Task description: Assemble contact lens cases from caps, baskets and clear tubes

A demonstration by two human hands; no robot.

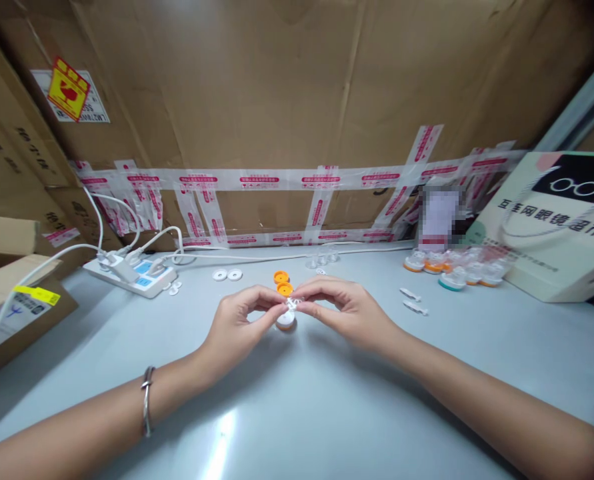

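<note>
Bare forearms (481, 380) stretch in from the near left and near right over a pale table (287, 413), a metal bracelet (147, 401) circling the left wrist. Left hand (237, 323) and right hand (349, 310) meet at the middle, thumbs and forefingers pinched on a small white part (293, 304) held between them. Neither hand is nearer: the fingertips close in from either side, and so much is covered that its long axis cannot be told.

Just on the near side of the part sits a round white-topped piece (285, 321) with an orange underside, partly beneath the fingers; from where I stand, whether the two touch is unclear. Directly beyond the fingertips, two orange rings (281, 277) lie one behind the other, roughly in line with that piece.

Farther out, two white discs (219, 275) rest to the far left and two slim white strips (415, 308) to the right, short of a cluster of capped round pieces (451, 280) beside a paper bag (551, 220).
</note>
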